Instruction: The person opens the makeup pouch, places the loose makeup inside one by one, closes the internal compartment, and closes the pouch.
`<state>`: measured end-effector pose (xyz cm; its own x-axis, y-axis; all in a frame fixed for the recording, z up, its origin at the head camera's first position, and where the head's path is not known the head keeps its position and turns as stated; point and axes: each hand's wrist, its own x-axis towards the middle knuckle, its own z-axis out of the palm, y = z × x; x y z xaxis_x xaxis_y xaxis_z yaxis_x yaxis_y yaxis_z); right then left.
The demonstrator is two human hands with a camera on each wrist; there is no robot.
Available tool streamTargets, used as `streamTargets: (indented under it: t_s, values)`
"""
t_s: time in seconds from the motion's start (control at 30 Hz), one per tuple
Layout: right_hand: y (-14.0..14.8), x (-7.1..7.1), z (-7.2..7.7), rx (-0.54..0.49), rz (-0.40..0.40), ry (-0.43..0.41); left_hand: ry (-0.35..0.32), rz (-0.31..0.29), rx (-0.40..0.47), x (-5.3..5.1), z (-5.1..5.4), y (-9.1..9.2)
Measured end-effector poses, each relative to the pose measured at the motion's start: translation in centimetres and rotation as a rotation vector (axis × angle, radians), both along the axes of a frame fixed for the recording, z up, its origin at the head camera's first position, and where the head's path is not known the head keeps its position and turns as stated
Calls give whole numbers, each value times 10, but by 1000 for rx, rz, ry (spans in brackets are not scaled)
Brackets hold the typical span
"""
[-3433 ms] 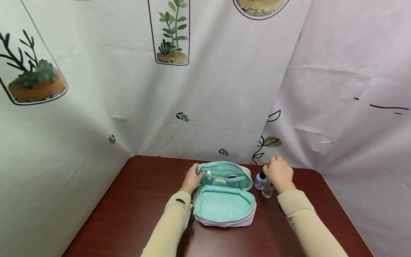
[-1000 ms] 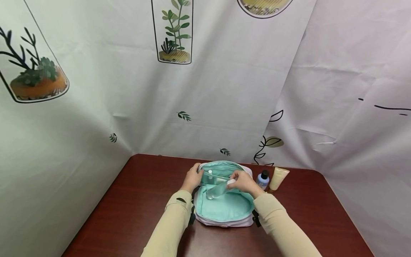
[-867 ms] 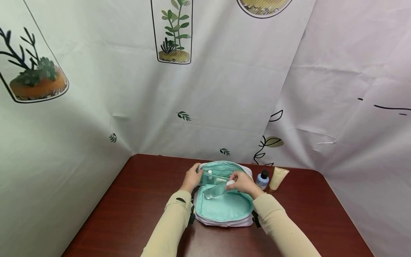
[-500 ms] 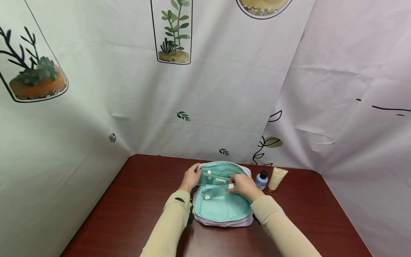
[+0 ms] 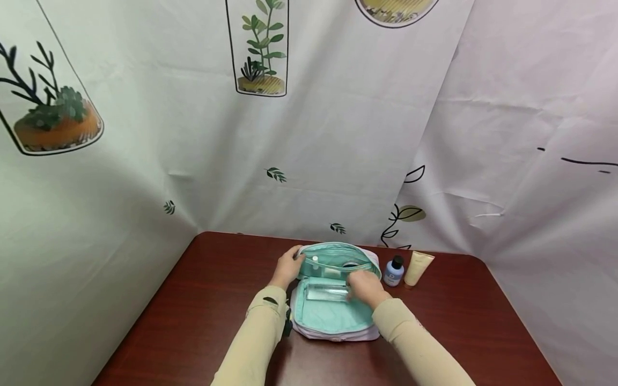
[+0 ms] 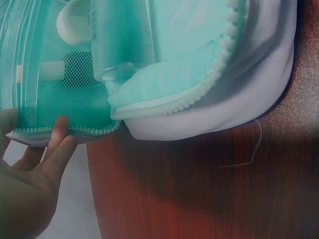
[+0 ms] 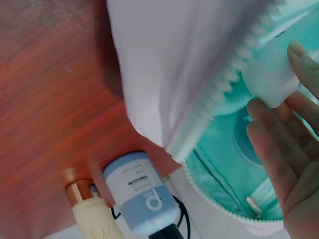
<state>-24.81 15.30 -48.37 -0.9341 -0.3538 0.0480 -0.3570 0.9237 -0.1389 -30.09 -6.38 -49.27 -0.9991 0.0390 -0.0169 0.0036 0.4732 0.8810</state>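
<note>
Printed cloth (image 5: 217,161) with potted-plant motifs hangs behind and beside the work area; below it lies a reddish-brown table (image 5: 232,311).

Left hand (image 5: 286,268): grasps the left edge of the raised lid of the teal-lined toiletry bag (image 5: 333,320). For good results, this hold should be firm enough to stop the lid folding forward, yet light enough not to drag the base.

Mesh pocket (image 6: 50,102), inside the lid: contains several small items, one with a white cap. Avoid snagging it.

Clear bottle (image 5: 325,292): lies lengthwise across the base compartment — below the pocket, base end toward the left. Seat it flat along the rear wall; the front of the compartment then remains usable.

Right hand (image 5: 365,287): pinches the bottle's white cap (image 7: 269,74) between thumb and fingertips. Recommended release: lower the cap end to the lining first, then part the fingers — a sudden drop could let the bottle roll.

Blue bottle (image 5: 394,273), black-capped: upright on the table, just right of the bag. Guard against elbow contact.

Cream tube (image 5: 418,268): rightmost, standing on its copper-coloured cap.
</note>
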Motion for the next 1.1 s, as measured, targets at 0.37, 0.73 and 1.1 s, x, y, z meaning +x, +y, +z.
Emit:
streamTargets:
  t_s: [0.37,0.73,1.1]
  values:
    - [-2,2,-10,62,44,55,0,4,9,0,2,1]
    - [3,1,9,2,59,49,6,5,-4,1,0,-1]
    - [85,-14,98,-108,-246,115,6,1,-2,1,1,0]
